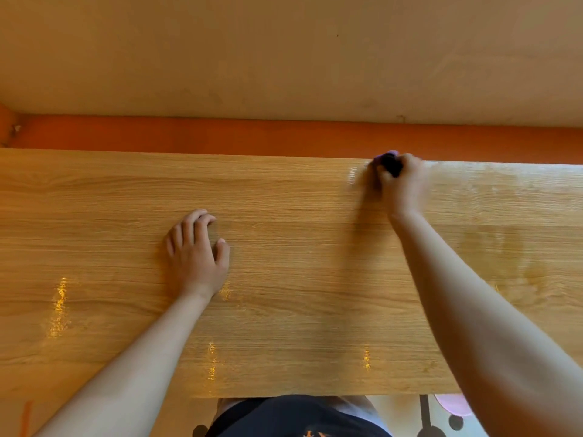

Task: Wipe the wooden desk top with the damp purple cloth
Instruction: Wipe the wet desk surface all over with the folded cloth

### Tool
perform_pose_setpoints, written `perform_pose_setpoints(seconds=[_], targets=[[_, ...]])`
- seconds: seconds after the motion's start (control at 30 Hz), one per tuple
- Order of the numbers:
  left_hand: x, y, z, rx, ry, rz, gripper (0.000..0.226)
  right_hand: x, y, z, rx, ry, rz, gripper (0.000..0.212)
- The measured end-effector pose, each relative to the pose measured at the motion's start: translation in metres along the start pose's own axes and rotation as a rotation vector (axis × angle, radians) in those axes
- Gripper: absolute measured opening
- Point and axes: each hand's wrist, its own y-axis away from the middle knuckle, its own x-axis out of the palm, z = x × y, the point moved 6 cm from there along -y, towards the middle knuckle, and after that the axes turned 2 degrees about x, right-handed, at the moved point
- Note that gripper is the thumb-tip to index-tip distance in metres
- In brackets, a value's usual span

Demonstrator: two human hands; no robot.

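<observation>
The wooden desk top [284, 263] fills the middle of the view, its far edge against an orange band of wall. My right hand [402, 184] is at the far edge, right of centre, blurred by motion and closed around the purple cloth [386, 157], of which only a small bunched bit shows past the fingers. My left hand [197, 250] rests palm down on the desk left of centre, fingers slightly curled, holding nothing. A wet sheen lies on the wood right of the right hand.
The beige wall [284, 58] with its orange band [220, 135] stands right behind the desk. Below the near edge show my dark clothing [293, 417], a black metal leg [426, 414] and something pale pink [454, 405].
</observation>
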Motion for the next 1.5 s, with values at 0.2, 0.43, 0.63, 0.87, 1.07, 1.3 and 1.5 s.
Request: perform_pose_setpoints(seconds=[0.2,0.43,0.63,0.87,1.07,1.3,1.5], targets=[[0.000,0.001,0.000,-0.003,0.020,-0.018,0.040,0.067,0.093,0.100,-0.394,-0.040,0.206,0.025],[0.001,-0.001,0.000,0.005,0.032,-0.016,0.039,0.035,0.070,0.047,-0.208,-0.054,0.095,0.020],[0.001,0.000,-0.003,0.000,0.031,-0.014,0.040,-0.035,0.017,-0.052,0.056,0.002,0.007,0.024],[0.022,0.032,-0.101,-0.180,0.157,-0.027,0.047,-0.054,-0.015,-0.081,0.080,0.036,0.018,0.020],[0.058,0.073,-0.180,-0.089,0.166,0.029,0.039,-0.012,0.007,-0.008,-0.326,-0.020,0.164,0.021],[0.061,0.082,-0.186,-0.079,0.086,-0.016,0.036,-0.031,-0.033,-0.037,-0.298,-0.049,0.134,0.022],[0.061,0.083,-0.187,-0.074,0.081,-0.062,0.036,-0.075,-0.094,-0.102,-0.153,0.049,0.035,0.025]])
